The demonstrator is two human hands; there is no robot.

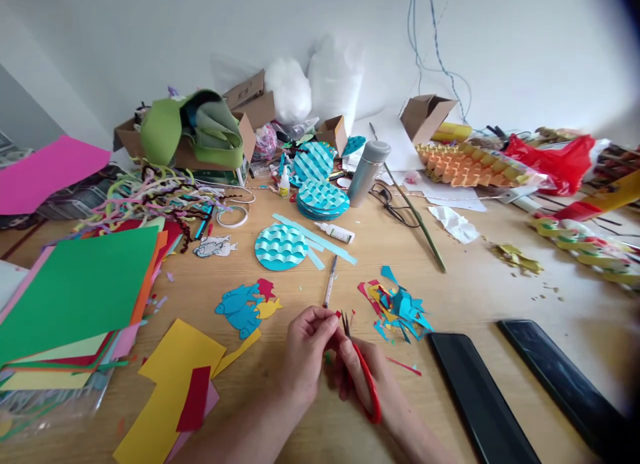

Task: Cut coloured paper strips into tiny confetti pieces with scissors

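Observation:
My left hand pinches a tiny piece of red paper between thumb and fingertips, most of it hidden. Red-handled scissors are in my right hand, their blades pointing up beside the red piece. Both hands meet low in the middle of the view. Left of them lie blue, red and yellow paper fish. To the right is a pile of blue, red and yellow paper scraps. A pen lies just beyond my fingers.
Yellow paper and coloured sheets lie at the left. Woven blue discs, a glue bottle and a grey flask stand or lie ahead. Two dark phones are at the right; boxes line the wall.

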